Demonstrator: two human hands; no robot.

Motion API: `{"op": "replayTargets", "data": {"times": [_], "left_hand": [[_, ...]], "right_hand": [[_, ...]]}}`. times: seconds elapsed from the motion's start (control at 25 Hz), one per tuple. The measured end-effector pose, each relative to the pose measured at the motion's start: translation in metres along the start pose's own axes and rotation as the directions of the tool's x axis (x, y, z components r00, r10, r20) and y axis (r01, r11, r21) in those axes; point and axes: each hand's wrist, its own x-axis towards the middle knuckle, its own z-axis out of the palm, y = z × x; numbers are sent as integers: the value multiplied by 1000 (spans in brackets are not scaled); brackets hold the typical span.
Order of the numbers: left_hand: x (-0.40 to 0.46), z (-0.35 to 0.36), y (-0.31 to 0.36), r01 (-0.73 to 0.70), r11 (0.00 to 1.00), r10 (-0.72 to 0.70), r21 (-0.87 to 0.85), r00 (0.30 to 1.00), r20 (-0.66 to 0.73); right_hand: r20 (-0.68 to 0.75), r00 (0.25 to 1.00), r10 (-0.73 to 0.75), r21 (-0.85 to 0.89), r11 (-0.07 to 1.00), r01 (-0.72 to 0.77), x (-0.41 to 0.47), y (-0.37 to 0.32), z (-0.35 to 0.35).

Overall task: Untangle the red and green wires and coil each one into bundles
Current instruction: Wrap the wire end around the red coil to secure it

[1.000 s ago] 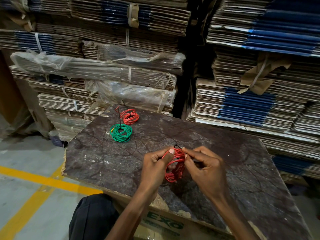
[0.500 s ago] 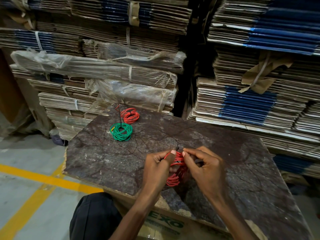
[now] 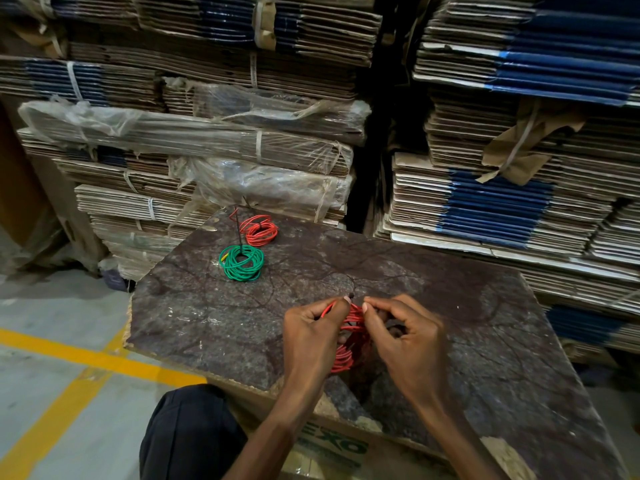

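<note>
Both forearms reach forward over the stone slab (image 3: 214, 317), wrists nearly level. The left hand (image 3: 311, 337) curls its fingers round a red wire coil (image 3: 349, 341), thumb up at the top. The right hand (image 3: 405, 341) faces it just beside, thumb and forefinger pinching the coil's top strands, the other fingers bent and fanned.

Red coil (image 3: 349, 341) upright between my fingers, near; tied green bundle (image 3: 241, 263) and red bundle (image 3: 259, 230) lie far left.
</note>
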Motion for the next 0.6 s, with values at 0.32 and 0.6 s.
{"op": "replayTargets", "data": {"times": [0.32,0.6], "left_hand": [[0,-1,0,1,1000,0,19,1000,-31],[-1,-2,1,9,999,-7,40,999,-51]], "right_hand": [[16,1000,-20,24,1000,20,0,1,-2],[29,999,-31,24,999,30,1,1,-1]]}}
